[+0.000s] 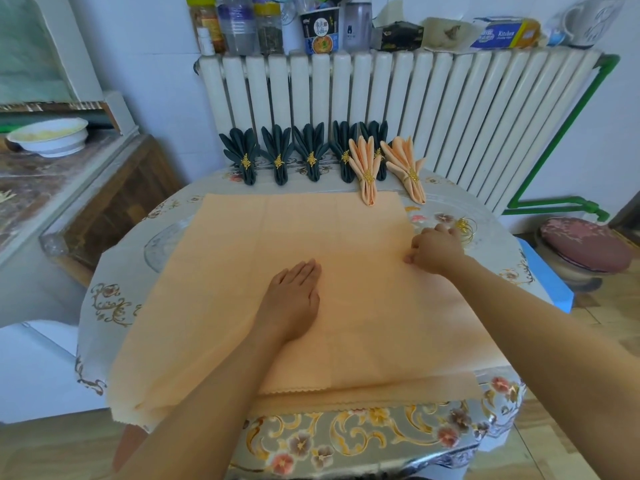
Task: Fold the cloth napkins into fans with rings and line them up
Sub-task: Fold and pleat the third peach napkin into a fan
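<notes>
A peach cloth napkin (242,271) lies spread flat over most of the round table. My left hand (294,299) rests flat on its middle, fingers straight. My right hand (434,249) pinches the napkin's right edge with curled fingers. Along the table's far edge stands a row of finished fans: several dark green ones (242,155) with gold rings, then two peach fans (367,168) (407,166) on the right. A small heap of loose gold rings (465,228) lies just beyond my right hand.
The table wears a floral cloth (346,441). A white radiator (398,109) stands behind it, its top crowded with jars and boxes. A counter with a white bowl (48,136) is at the left. A cushioned stool (585,251) sits at the right.
</notes>
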### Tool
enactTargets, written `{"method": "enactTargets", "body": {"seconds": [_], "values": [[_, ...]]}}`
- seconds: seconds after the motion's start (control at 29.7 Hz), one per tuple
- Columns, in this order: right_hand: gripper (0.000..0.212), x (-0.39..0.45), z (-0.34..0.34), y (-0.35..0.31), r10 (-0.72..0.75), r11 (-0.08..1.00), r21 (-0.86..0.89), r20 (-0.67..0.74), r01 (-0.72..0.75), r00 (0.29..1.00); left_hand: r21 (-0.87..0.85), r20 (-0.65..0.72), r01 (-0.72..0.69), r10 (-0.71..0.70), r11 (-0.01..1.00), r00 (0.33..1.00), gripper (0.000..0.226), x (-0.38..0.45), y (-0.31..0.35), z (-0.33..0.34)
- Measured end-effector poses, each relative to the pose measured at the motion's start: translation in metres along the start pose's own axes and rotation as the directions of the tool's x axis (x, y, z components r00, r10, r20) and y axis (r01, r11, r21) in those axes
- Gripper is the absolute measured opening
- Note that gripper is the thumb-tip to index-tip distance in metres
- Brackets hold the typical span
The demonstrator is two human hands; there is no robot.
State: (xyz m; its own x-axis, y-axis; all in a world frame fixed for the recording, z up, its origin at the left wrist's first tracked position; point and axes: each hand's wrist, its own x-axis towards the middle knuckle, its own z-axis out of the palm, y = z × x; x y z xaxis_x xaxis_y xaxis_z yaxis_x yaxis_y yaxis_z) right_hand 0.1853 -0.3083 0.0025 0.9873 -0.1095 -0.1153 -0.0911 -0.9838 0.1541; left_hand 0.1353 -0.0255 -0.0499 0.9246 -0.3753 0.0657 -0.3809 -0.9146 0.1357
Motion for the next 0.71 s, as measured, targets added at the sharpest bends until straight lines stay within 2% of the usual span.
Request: {"method": "enactTargets", "body": {"seconds": [0.13,0.27,0.4,0.51,0.61,0.71], "values": [[0.032,-0.009,-0.001,0.007,0.099,0.993,0.074,-0.054,-0.095,0.994,-0.011,0.028,0.003,-0.003,1.000,1.000,0.054,0.000,-0.002,0.000],[0.020,-0.036,-0.014,0.016,0.170,0.919,0.374,-0.091,-0.125,0.981,0.012,0.067,-0.011,0.010,1.000,0.998,0.056,0.002,-0.001,0.000],[0.019,-0.077,-0.009,-0.004,0.131,0.861,0.507,-0.305,0.044,0.943,0.018,0.076,-0.013,0.012,1.000,0.997,0.053,0.002,-0.001,-0.001],[0.021,-0.107,0.005,-0.033,0.072,0.861,0.478,-0.447,0.170,0.892,0.016,0.083,-0.010,0.009,1.000,0.997,0.053,0.002,0.001,-0.004],[0.013,-0.140,0.020,-0.067,0.013,0.834,0.450,-0.594,0.319,0.805,-0.003,0.092,-0.008,0.009,1.000,0.996,0.054,-0.001,0.004,-0.007],[0.022,-0.163,0.037,-0.094,-0.014,0.810,0.450,-0.626,0.376,0.780,-0.041,0.096,-0.002,0.006,0.999,0.995,0.055,-0.002,0.005,-0.008]]}}
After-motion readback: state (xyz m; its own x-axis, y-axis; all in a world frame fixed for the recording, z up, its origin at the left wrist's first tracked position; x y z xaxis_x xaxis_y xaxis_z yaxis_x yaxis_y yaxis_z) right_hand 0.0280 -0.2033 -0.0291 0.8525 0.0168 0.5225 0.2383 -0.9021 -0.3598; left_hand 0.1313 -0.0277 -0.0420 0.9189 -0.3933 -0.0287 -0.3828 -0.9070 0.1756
